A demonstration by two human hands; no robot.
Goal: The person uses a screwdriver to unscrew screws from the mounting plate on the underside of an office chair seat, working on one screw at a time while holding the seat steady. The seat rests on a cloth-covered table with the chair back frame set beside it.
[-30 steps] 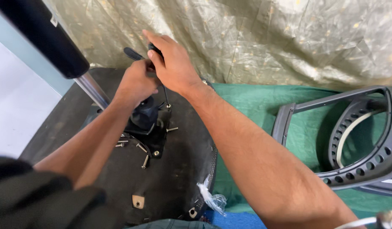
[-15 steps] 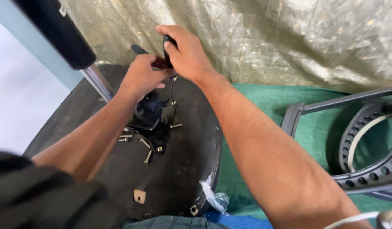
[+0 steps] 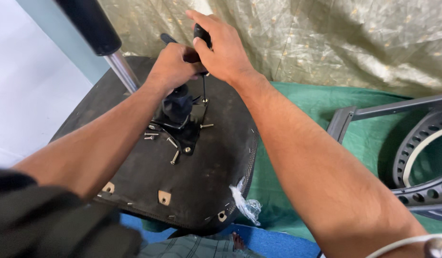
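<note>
My right hand (image 3: 225,52) grips the screwdriver (image 3: 202,36) closed tight, tip on a screw in the seat (image 3: 216,162) bracket (image 3: 182,122), my left hand (image 3: 172,67) clamped beside it.

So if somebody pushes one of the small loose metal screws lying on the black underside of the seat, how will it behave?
The small loose metal screw would probably roll in a curve, since its head looks wider than its shank. It seems light, so a slight nudge may move it. The black seat underside looks tilted and rough, which might slow it down.
</note>
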